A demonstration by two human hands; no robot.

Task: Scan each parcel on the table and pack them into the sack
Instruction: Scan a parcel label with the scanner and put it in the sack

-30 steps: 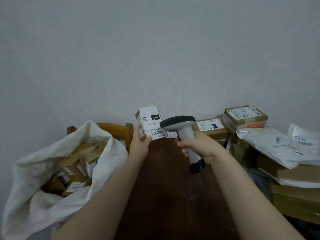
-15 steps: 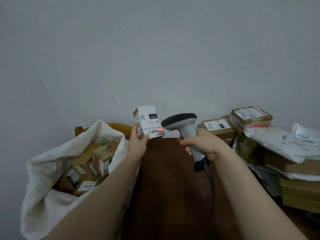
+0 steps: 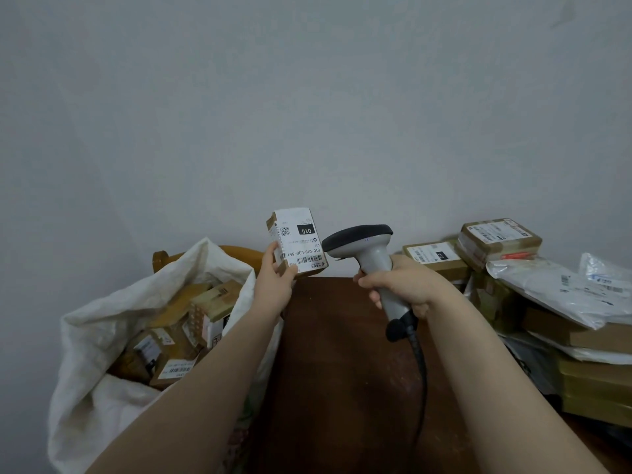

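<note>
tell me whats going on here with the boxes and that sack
A person is mid-scan at a brown table. The left hand holds up a small labelled box, and the right hand grips a handheld scanner pointed toward its label. The white sack to the left holds several boxes; more parcels sit piled on the table's right side.

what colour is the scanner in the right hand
The scanner is light grey with a black top, best seen in the head view.
</note>
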